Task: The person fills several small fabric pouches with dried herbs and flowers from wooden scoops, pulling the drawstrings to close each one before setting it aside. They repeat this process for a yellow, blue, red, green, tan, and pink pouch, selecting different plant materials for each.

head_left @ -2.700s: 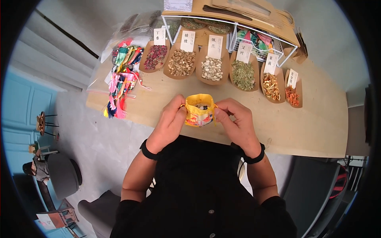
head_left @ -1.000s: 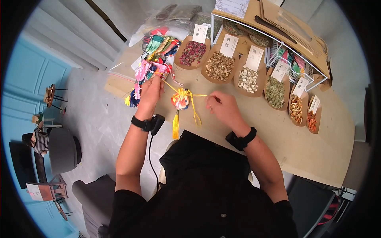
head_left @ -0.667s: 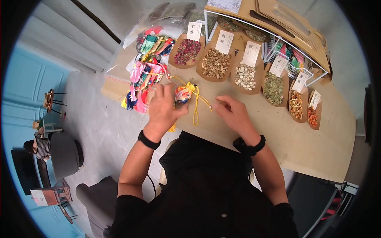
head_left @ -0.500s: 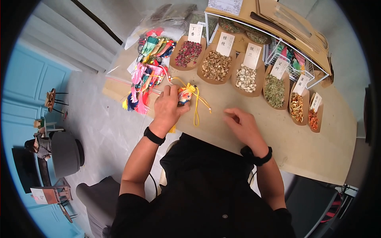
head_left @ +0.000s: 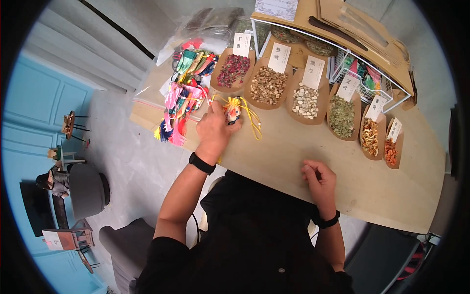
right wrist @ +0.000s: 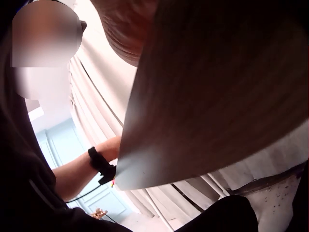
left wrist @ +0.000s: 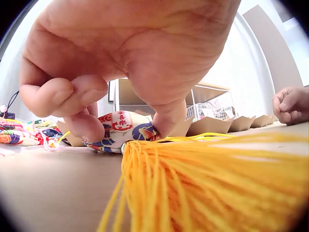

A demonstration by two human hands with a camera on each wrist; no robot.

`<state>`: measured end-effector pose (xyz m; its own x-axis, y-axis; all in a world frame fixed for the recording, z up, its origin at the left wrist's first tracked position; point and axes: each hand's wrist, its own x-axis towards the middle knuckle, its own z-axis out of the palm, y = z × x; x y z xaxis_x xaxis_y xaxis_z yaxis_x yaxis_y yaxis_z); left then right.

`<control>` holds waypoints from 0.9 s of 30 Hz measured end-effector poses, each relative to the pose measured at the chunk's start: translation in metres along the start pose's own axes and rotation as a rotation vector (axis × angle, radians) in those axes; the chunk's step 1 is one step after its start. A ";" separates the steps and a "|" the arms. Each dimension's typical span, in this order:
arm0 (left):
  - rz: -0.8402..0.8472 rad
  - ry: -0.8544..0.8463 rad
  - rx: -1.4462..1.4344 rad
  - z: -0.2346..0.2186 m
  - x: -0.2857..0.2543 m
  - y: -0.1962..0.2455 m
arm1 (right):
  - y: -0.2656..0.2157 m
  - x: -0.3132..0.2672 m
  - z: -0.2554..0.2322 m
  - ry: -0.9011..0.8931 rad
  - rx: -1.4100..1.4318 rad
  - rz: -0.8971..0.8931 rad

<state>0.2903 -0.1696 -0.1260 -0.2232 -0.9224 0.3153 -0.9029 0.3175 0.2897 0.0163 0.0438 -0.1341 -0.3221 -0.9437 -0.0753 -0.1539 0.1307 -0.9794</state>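
My left hand pinches a small drawstring sachet between thumb and fingers, down at the tabletop left of centre. The sachet's patterned cloth is cream, blue and red in the left wrist view. Its yellow tassel spreads toward that camera. In the head view, the gathered mouth points away from me, and a yellow cord loops off to the right. My right hand lies by the table's front edge, fingers loosely curled around nothing. Only dark table underside and part of a hand fill most of the right wrist view.
A pile of colourful tasselled sachets lies at the left. Several brown paper trays of dried herbs and flowers, including a rosebud tray, curve along the back with label cards. Behind them stands a white-framed shelf with a wire basket.
The sachet, earlier held upright with its mouth open, became cinched by its cords. My left hand then took it at the table and shifted it slightly; my right hand drew back toward the front edge.
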 end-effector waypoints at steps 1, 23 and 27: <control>0.008 0.006 0.000 -0.001 -0.001 -0.001 | 0.001 0.000 0.003 0.007 -0.081 -0.064; -0.171 0.144 0.110 -0.068 0.056 -0.118 | -0.005 0.001 0.013 0.079 -0.233 -0.211; -0.182 -0.117 0.097 -0.054 0.077 -0.187 | -0.006 0.002 0.012 0.068 -0.255 -0.233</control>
<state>0.4619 -0.2886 -0.1068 -0.0891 -0.9835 0.1574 -0.9619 0.1259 0.2426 0.0281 0.0375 -0.1303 -0.3114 -0.9357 0.1656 -0.4563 -0.0056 -0.8898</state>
